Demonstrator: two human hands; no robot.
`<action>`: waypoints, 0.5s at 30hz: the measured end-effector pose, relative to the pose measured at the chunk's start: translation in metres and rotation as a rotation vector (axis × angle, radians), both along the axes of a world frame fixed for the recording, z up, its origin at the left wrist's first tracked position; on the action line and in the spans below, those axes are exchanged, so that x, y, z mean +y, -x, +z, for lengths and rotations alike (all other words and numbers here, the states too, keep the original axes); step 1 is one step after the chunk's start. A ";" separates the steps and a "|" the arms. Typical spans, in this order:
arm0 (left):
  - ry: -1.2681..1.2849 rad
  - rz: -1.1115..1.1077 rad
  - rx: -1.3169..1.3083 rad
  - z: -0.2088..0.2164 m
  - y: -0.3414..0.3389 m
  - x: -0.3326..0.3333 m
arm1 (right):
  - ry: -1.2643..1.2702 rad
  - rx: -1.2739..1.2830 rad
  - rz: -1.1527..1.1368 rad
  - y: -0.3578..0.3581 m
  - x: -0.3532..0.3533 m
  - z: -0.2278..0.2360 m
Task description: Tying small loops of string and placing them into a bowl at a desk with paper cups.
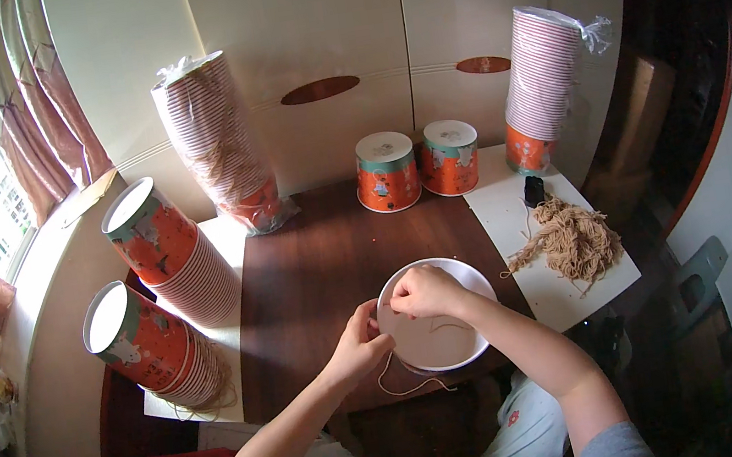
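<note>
A round paper tub, white inside, stands tilted with its mouth toward me at the near edge of the table. My left hand is closed on its left rim, thumb in front and fingers partly hidden behind. My right hand reaches into the mouth, fingertips pinched against the inner left wall. A thin tan string hangs outside the tub below my left hand and trails along the table edge. More string shows inside, beneath my right hand; its pinched part is hidden by the fingers.
Two upturned orange-and-green tubs sit at the back. Tall nested stacks stand back left and back right; two more stacks lean at the left. A tan string heap and a black object lie on the right white board.
</note>
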State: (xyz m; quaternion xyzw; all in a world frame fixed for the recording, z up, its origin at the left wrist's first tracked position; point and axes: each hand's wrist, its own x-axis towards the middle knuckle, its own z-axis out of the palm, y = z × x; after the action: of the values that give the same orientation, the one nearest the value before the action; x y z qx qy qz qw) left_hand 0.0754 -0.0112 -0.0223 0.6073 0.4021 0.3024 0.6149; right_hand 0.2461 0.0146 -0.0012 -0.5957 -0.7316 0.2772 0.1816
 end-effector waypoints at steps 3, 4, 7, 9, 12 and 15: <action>0.004 -0.001 0.002 0.000 0.000 0.000 | -0.004 -0.003 0.005 0.000 0.001 -0.002; 0.006 -0.001 -0.001 0.001 0.000 0.000 | -0.004 -0.003 0.006 0.000 0.001 -0.002; -0.004 -0.006 0.004 0.004 0.000 -0.001 | -0.008 0.001 0.008 0.000 0.000 -0.002; -0.009 -0.008 0.005 0.004 0.000 -0.001 | -0.014 0.058 0.000 0.000 0.000 -0.003; -0.012 0.001 0.002 0.003 -0.001 -0.001 | -0.026 0.093 0.012 0.000 0.000 -0.005; 0.064 0.039 -0.037 0.003 0.001 0.003 | -0.013 0.143 0.034 0.000 0.000 -0.005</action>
State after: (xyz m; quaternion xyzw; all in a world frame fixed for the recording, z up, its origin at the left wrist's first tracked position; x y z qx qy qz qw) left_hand 0.0746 -0.0086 -0.0195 0.5734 0.4119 0.3124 0.6356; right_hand 0.2466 0.0150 -0.0060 -0.5609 -0.7286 0.3172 0.2325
